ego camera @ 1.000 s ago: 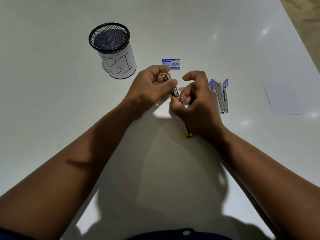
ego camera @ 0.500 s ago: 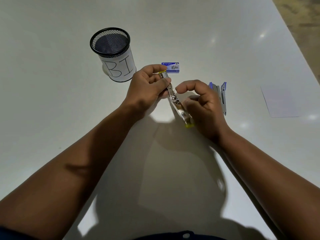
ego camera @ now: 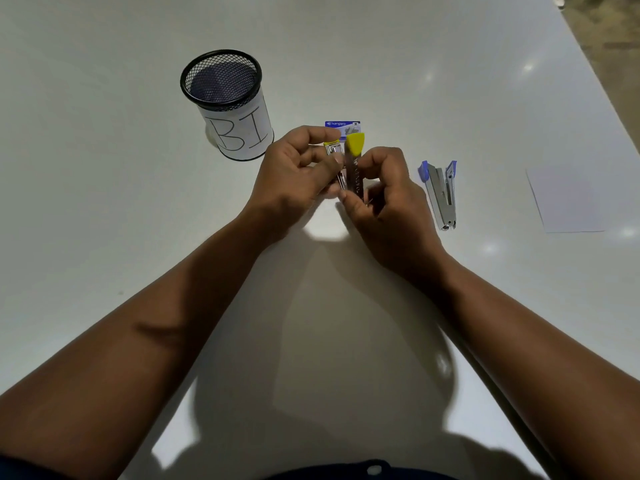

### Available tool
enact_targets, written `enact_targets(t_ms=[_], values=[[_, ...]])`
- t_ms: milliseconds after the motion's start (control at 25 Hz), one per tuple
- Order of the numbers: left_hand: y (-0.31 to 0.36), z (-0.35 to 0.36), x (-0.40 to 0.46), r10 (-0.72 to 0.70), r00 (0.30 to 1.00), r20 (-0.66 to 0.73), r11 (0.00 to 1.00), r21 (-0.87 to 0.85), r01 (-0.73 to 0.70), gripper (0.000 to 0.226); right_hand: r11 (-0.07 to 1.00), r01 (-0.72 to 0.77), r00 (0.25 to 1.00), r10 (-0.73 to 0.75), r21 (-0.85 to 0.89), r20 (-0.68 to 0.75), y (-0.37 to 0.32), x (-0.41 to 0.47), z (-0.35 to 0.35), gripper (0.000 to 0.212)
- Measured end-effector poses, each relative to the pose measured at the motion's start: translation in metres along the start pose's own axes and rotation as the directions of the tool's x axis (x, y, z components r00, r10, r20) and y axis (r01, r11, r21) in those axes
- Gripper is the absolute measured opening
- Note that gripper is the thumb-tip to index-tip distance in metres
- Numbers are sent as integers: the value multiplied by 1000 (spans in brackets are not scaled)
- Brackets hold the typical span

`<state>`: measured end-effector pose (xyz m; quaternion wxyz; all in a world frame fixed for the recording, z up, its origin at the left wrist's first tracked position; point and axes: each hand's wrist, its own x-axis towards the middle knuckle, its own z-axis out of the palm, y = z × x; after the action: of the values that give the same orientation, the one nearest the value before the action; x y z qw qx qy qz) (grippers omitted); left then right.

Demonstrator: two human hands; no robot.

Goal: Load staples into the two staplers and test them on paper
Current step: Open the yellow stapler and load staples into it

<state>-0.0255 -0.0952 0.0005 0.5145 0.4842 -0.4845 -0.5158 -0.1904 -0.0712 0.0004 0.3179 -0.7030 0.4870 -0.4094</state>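
A small metal stapler with yellow tips [ego camera: 354, 157] is held above the middle of the white table [ego camera: 104, 220]. My left hand [ego camera: 294, 178] grips its staple channel, whose yellow end shows at my fingertips. My right hand [ego camera: 384, 199] pinches the top arm, which points away from me with its yellow cap up. A second stapler with blue tips [ego camera: 441, 194] lies on the table to the right, partly open. A blue staple box [ego camera: 343, 128] lies just beyond my hands. A white sheet of paper [ego camera: 568, 199] lies at the far right.
A black mesh pen cup [ego camera: 227, 102] with a paper label marked "BI" stands at the back left. The table's right edge [ego camera: 595, 81] runs diagonally, with brown floor beyond it.
The yellow stapler was spread open, its top arm pointing toward me. My right hand has swung that arm up and forward, so both parts now lie close together, pointing away.
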Motion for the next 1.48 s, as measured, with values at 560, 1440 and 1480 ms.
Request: enact_targets(t_ms=[560,1440,1480], values=[[-1,-2,-3,44,999,-12,998,-45,-44,19,990,-121,992,123,68,-32,5,2,-1,39],[13,2,-10,-53,987,151,988,-138,75,24,974,63,996,-47,-217,76,7,1,3,55],[14,3,-9,-57,992,112,991,-112,69,23,976,48,997,-34,-213,71,5,0,3,53]])
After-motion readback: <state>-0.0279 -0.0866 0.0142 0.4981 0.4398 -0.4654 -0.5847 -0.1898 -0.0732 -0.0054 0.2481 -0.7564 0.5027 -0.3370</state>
